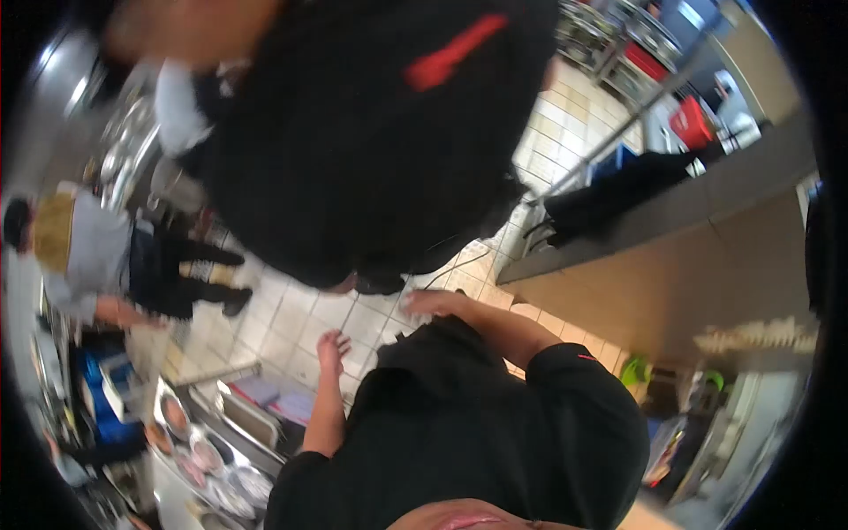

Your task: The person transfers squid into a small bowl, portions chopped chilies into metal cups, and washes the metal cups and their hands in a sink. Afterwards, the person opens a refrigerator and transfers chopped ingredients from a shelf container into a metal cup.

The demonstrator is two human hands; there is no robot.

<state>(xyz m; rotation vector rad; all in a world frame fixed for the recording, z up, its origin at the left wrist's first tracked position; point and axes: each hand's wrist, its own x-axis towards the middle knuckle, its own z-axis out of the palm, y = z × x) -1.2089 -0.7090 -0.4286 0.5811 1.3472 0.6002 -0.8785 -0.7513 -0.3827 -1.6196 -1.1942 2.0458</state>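
Over the tiled floor [300,318], my left hand [331,352] is raised with its fingers slightly apart and nothing visible in it. My right hand [435,303] is in front of my waist, its fingers smeared by motion; whether it holds anything is unclear. A person in dark clothing [353,141] with a red mark stands very close in front of me. My right hand is nearest to the lower edge of that clothing, and the two hands are apart.
Another person [88,252] in a cap stands at the left. Metal trays of food [205,455] lie on a counter at lower left. A long counter [636,238] runs along the right, with a red container [692,124] beyond it. A thin cable [455,267] crosses the floor.
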